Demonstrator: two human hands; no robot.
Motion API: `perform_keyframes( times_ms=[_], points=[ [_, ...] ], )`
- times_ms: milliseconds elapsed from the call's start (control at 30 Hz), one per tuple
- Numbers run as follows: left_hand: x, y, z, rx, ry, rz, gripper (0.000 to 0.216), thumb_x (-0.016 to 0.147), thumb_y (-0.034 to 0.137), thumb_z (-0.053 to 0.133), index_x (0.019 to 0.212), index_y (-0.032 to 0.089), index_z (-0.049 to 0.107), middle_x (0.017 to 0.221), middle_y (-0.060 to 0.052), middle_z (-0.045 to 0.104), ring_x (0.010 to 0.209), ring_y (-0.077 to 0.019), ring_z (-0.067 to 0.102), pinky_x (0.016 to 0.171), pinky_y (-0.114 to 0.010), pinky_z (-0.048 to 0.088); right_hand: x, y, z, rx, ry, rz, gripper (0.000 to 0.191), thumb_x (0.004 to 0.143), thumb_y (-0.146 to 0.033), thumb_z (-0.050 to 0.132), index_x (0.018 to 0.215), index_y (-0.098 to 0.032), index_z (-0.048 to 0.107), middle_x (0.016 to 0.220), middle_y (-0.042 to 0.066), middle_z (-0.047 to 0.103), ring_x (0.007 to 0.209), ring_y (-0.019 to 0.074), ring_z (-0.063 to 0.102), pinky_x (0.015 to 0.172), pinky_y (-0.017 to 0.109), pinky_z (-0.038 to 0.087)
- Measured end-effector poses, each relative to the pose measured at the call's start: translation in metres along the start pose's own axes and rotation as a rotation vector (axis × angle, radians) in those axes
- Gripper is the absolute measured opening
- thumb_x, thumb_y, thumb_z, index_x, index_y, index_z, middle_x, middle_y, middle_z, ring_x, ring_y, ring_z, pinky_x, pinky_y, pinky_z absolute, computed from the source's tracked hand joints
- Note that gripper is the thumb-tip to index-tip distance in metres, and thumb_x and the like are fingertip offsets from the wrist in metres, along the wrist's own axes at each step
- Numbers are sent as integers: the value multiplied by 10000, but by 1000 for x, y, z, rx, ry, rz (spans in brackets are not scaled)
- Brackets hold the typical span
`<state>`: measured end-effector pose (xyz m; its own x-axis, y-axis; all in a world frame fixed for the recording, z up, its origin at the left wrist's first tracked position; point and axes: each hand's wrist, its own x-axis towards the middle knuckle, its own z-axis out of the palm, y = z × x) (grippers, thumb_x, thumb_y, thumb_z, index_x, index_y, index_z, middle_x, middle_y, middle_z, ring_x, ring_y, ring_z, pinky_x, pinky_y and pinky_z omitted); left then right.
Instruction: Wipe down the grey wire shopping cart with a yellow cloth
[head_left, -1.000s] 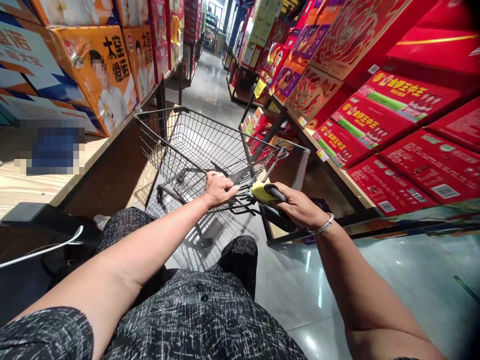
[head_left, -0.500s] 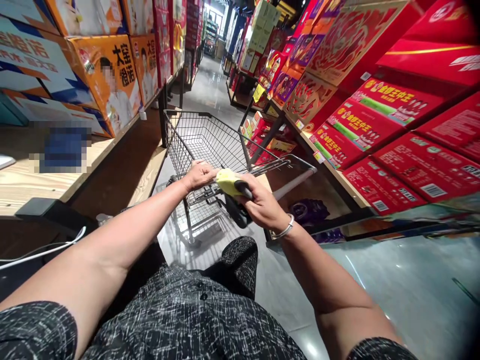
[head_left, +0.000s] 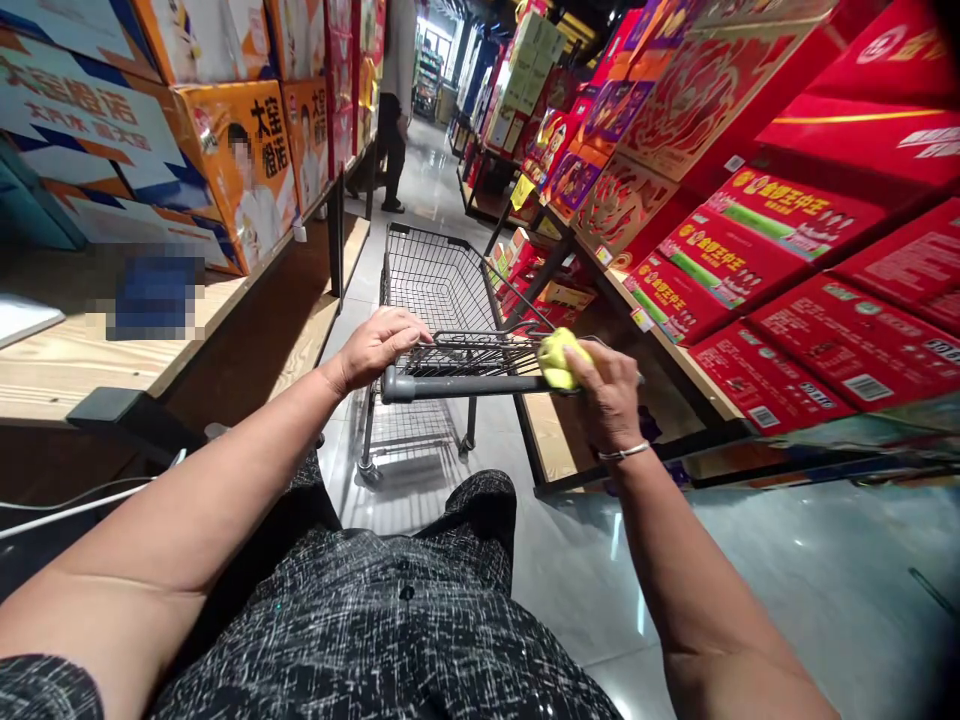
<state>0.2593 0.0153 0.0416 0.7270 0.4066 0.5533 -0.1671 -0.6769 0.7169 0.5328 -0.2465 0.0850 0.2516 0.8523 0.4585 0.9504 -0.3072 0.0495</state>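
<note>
A black wire shopping cart [head_left: 439, 285] stands straight ahead of me in a shop aisle, its basket bare. My left hand [head_left: 375, 345] is closed over the left end of the grey cart handle [head_left: 465, 384]. My right hand [head_left: 607, 395] is closed at the handle's right end, pressing a yellow-green cloth [head_left: 556, 358] against it. A thin bracelet sits on my right wrist.
Wooden shelves with orange and blue boxes [head_left: 247, 170] run along the left. Red gift boxes [head_left: 757, 260] fill slanted shelves on the right. A person [head_left: 396, 90] stands far down the glossy grey aisle floor [head_left: 787, 580]. A white cable [head_left: 82, 500] lies low at left.
The cart has swung round so its handle now faces me square. My right hand with the cloth slid from the handle's middle to its right end; a person has come into view ahead.
</note>
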Motion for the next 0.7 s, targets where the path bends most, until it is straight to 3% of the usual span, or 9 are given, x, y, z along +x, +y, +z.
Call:
perform_keyframes(
  times_ms=[133,233,300,400,567,633,700],
  points=[
    [4,-20,-6,17,41,-18,353,799,319,470,973,195,751,1144,-71,712,1167,-284,587,1136,-466,382,-11,42,-7,-159,-18,398,621,879,-207,444,1492,-302,469,1506,128,441,1274,408,401,1001,630,403],
    [6,-28,-10,22,41,-18,396,754,270,452,1008,196,748,1182,-63,697,1209,-289,562,1155,-475,362,-9,34,-8,-141,-57,499,642,846,-211,464,1483,-295,481,1422,170,461,1160,404,458,891,597,478],
    [7,-32,-10,-3,44,-9,404,760,263,446,1020,195,747,1190,-70,690,1226,-291,554,1157,-471,364,-4,7,-7,-110,-79,426,625,831,-205,500,1449,-299,521,1343,184,491,1076,384,488,841,572,504],
    [8,-36,-10,-31,70,28,401,758,250,443,1006,188,752,1165,-80,692,1205,-293,567,1142,-472,383,1,-60,-4,16,-44,183,680,814,-144,544,1473,-302,492,1292,189,514,990,344,494,816,558,524],
    [9,-36,-14,7,48,27,399,777,259,425,1001,190,748,1165,-83,697,1214,-289,569,1152,-466,378,5,-193,9,335,-20,-179,836,895,-127,494,1592,-449,162,1455,121,438,948,268,481,770,495,567],
    [9,-36,-20,27,13,-5,392,792,285,425,1011,194,737,1176,-86,699,1231,-286,566,1165,-460,369,10,-225,12,373,-11,-210,819,921,-123,454,1584,-486,136,1448,104,462,947,258,488,730,448,573],
    [9,-38,-27,37,-21,-38,395,798,305,430,1037,194,725,1201,-86,695,1253,-286,557,1172,-460,368,16,-235,12,356,-9,-233,782,922,-108,447,1576,-463,205,1410,111,503,937,254,495,686,415,573]
  ],
)
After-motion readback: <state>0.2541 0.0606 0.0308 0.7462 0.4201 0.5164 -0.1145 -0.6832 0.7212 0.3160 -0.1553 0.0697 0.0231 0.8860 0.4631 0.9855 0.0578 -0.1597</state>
